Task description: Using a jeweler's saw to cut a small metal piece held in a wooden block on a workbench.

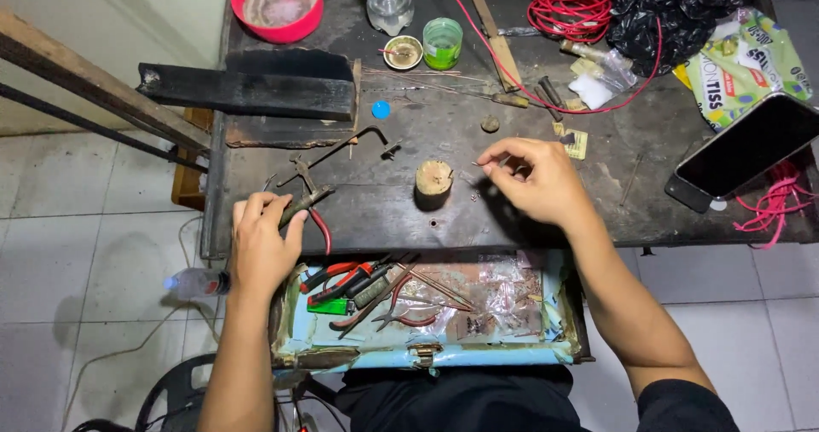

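Gripping red-handled pliers (309,203) at the tabletop (409,219) edge, left hand (260,244) closed to steady them | right hand (533,179) pinches a thin wire (479,164) near the wooden stump (433,179) | open tool drawer (426,347) below, within reach

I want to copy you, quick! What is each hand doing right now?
Left hand: closed on pliers at the bench edge.
Right hand: fingertips pinched on something too small to tell, maybe a thin wire.
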